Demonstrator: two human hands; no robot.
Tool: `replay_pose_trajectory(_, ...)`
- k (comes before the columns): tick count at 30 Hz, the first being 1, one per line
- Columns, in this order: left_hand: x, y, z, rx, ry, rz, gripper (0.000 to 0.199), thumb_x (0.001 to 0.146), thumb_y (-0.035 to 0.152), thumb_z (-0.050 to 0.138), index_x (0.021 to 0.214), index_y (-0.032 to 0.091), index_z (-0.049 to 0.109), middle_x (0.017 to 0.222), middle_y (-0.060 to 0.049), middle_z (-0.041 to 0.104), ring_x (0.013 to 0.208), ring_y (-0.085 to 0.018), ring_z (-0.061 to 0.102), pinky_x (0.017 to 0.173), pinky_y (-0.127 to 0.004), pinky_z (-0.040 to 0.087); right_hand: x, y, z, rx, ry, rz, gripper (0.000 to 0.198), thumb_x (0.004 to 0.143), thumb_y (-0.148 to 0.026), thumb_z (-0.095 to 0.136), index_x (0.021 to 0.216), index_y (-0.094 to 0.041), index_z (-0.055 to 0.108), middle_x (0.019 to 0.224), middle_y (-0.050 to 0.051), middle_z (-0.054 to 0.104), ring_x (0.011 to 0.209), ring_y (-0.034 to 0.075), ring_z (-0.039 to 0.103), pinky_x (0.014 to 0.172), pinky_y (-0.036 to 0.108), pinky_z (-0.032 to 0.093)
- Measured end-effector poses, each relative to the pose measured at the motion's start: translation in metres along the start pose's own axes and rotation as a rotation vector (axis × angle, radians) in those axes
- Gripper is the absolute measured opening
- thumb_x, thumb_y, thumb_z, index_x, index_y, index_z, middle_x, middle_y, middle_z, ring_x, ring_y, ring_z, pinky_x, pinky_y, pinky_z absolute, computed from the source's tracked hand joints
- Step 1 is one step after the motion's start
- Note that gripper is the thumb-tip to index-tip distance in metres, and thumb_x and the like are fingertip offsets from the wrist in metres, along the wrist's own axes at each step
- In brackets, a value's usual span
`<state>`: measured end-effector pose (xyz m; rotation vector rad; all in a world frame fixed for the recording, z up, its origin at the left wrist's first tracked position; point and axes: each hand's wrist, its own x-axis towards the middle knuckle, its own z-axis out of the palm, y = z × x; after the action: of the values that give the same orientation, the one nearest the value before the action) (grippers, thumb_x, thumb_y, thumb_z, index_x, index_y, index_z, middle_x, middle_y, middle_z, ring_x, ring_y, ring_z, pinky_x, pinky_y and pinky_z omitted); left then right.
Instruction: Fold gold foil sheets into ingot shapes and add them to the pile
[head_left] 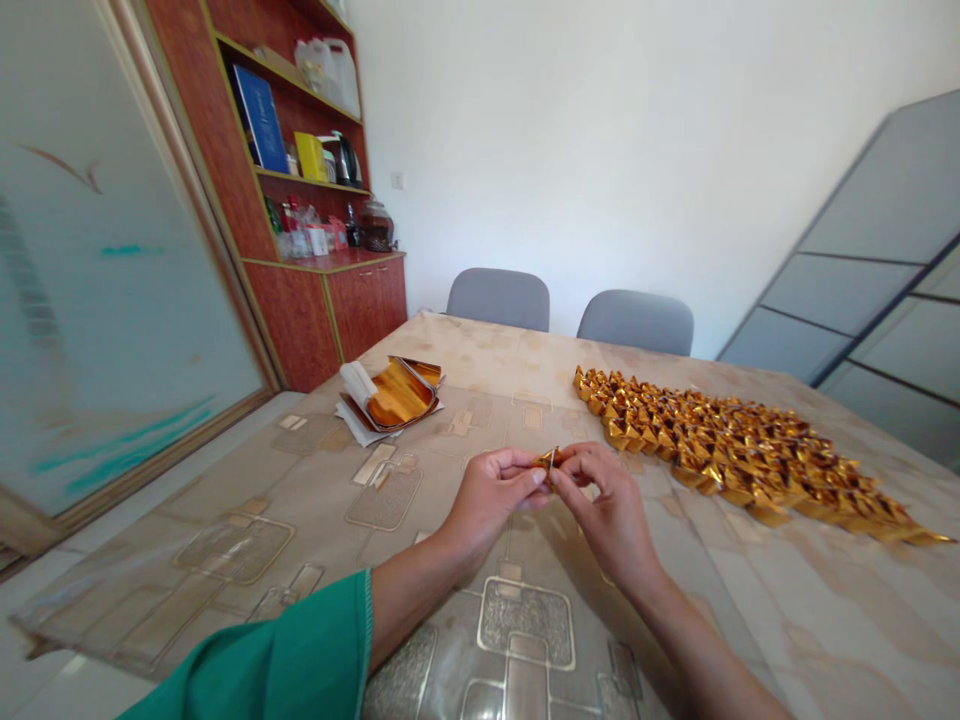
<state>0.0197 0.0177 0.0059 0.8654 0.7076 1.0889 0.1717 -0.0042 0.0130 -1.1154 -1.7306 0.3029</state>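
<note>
Between my two hands, over the middle of the table, is a small folded piece of gold foil paper (551, 458). My left hand (501, 485) pinches its left side with thumb and fingers. Thumb and fingertips of my right hand (600, 495) are closed on its right side. Most of the piece is hidden by the fingers. Beyond my left hand lies a loose stack of gold foil paper sheets (401, 393), curled and edged with white. To the right spread rows of folded gold foil pieces (720, 440), packed close together.
A patterned plastic cover lies over the table (300, 560). Two grey chairs (499, 298) stand at its far side. A red-brown cabinet (367, 300) with bottles and boxes is at the back left, beside a frosted sliding door (112, 280). Grey panels (877, 240) lean at the right.
</note>
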Motion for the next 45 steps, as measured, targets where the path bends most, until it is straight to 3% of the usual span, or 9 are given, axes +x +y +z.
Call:
replay_pose_trajectory(9, -0.002, 0.001, 0.0, -0.108, 0.049, -0.046, 0.037, 0.057, 0.029, 0.093, 0.08, 0.012, 0.069, 0.079, -0.006, 0.075, 0.07, -0.013, 0.07, 0.07, -0.023, 0.058, -0.002, 0.004, 0.004, 0.088, 0.028, 0.098, 0.012, 0.089, -0.027, 0.064, 0.078, -0.021, 0.06, 0.079, 0.001, 0.059, 0.072, 0.018, 0.056, 0.063, 0.03, 0.044)
replay_pose_trajectory(17, -0.001, -0.003, 0.0, -0.101, 0.064, -0.084, 0.033, 0.057, 0.023, 0.092, 0.075, 0.011, 0.068, 0.071, -0.004, 0.073, 0.064, -0.012, 0.068, 0.068, -0.023, 0.057, -0.003, 0.009, 0.002, 0.187, -0.066, 0.155, 0.018, 0.088, -0.034, 0.066, 0.074, -0.022, 0.063, 0.078, 0.002, 0.06, 0.074, 0.019, 0.057, 0.064, 0.031, 0.045)
replay_pose_trajectory(20, 0.002, -0.005, -0.001, -0.191, 0.098, -0.106, 0.025, 0.062, 0.018, 0.089, 0.074, 0.012, 0.067, 0.072, -0.003, 0.072, 0.066, -0.011, 0.068, 0.069, -0.024, 0.057, -0.003, 0.009, 0.002, 0.264, -0.058, 0.207, 0.015, 0.086, -0.038, 0.067, 0.086, -0.023, 0.066, 0.086, 0.003, 0.063, 0.079, 0.02, 0.059, 0.067, 0.032, 0.047)
replay_pose_trajectory(23, 0.003, -0.007, -0.001, -0.284, 0.098, -0.116, 0.021, 0.065, 0.016, 0.086, 0.074, 0.013, 0.067, 0.079, -0.004, 0.074, 0.072, -0.013, 0.069, 0.074, -0.025, 0.057, -0.003, 0.008, 0.004, 0.348, 0.052, 0.306, 0.029, 0.081, -0.042, 0.073, 0.1, -0.024, 0.062, 0.088, 0.002, 0.063, 0.077, 0.019, 0.058, 0.065, 0.031, 0.047)
replay_pose_trajectory(26, 0.002, -0.008, -0.002, -0.316, 0.07, -0.112, 0.023, 0.063, 0.017, 0.087, 0.077, 0.013, 0.069, 0.083, -0.004, 0.075, 0.077, -0.013, 0.069, 0.082, -0.027, 0.055, -0.003, 0.008, 0.006, 0.369, 0.015, 0.375, 0.029, 0.078, -0.046, 0.074, 0.085, -0.021, 0.062, 0.076, 0.001, 0.061, 0.067, 0.017, 0.054, 0.059, 0.028, 0.042)
replay_pose_trajectory(30, 0.001, -0.01, -0.002, -0.269, 0.082, -0.071, 0.028, 0.061, 0.024, 0.088, 0.077, 0.013, 0.068, 0.078, -0.003, 0.072, 0.071, -0.012, 0.066, 0.078, -0.027, 0.054, -0.003, 0.007, 0.007, 0.399, -0.03, 0.403, 0.035, 0.076, -0.052, 0.074, 0.068, -0.021, 0.058, 0.064, -0.002, 0.056, 0.058, 0.014, 0.047, 0.055, 0.027, 0.037)
replay_pose_trajectory(45, -0.001, -0.01, 0.0, -0.118, 0.078, -0.015, 0.037, 0.055, 0.031, 0.091, 0.073, 0.011, 0.065, 0.072, -0.002, 0.069, 0.065, -0.01, 0.063, 0.072, -0.025, 0.053, -0.004, 0.014, 0.005, 0.476, -0.072, 0.397, 0.037, 0.076, -0.051, 0.073, 0.064, -0.023, 0.053, 0.061, -0.003, 0.052, 0.058, 0.015, 0.046, 0.056, 0.027, 0.036)
